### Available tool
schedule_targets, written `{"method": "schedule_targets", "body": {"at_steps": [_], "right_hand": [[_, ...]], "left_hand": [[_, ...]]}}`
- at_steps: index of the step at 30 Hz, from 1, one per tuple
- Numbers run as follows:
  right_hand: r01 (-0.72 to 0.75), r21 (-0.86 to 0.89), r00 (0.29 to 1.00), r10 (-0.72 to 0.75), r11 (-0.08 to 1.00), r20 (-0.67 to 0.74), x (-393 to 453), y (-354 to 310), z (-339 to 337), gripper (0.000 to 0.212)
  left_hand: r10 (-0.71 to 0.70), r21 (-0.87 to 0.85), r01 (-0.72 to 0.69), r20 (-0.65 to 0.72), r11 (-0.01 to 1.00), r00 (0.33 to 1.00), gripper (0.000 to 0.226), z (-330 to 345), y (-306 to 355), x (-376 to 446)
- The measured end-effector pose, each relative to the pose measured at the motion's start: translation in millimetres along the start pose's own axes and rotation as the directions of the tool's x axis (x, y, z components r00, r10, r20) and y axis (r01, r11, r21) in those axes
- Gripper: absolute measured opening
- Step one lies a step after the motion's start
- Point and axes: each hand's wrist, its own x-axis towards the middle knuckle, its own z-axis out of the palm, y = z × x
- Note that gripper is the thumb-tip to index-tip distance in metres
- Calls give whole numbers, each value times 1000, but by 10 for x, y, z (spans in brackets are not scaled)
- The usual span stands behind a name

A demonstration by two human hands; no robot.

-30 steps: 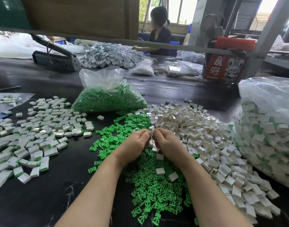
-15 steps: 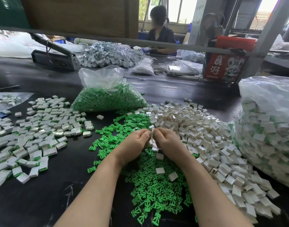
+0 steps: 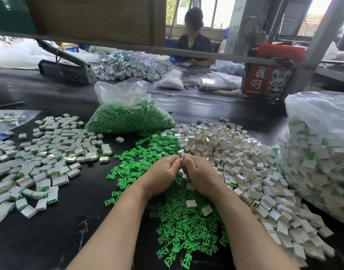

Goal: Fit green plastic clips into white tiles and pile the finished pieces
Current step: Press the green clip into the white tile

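My left hand [image 3: 163, 172] and my right hand [image 3: 200, 172] meet fingertip to fingertip over the middle of the black table. They pinch a small white tile [image 3: 180, 152], most of which the fingers hide. I cannot see whether a clip is in it. Loose green clips [image 3: 179, 221] lie spread under and around both wrists. A heap of empty white tiles [image 3: 235, 152] lies to the right of my hands. Finished white-and-green pieces [image 3: 50, 149] are scattered in a pile on the left.
A clear bag of green clips [image 3: 128, 117] stands behind my hands. A big bag of finished pieces [image 3: 319, 162] fills the right edge. Further back are a red box [image 3: 268, 78], a grey parts heap [image 3: 132, 65], a sealing tool [image 3: 66, 69] and a seated person [image 3: 194, 43].
My hands stay pressed together in the same spot, with only small finger movement. The piles have not moved.
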Motion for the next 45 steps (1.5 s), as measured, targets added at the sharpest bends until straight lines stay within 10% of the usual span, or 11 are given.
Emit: {"method": "schedule_targets", "body": {"at_steps": [22,30,45], "right_hand": [[63,-306,998,-61,950,17,-8,4,32,42],[-29,66,1000,29,997,8,0,15,-3,38],[-94,640,989,146,763,-29,2,-19,-112,24]], "left_hand": [[34,171,-36,15,985,999,25,67,60,-16],[3,-33,-3,-4,999,1000,27,-1,67,-43],[-58,-389,42,-30,920,998,31,-23,99,-79]]}}
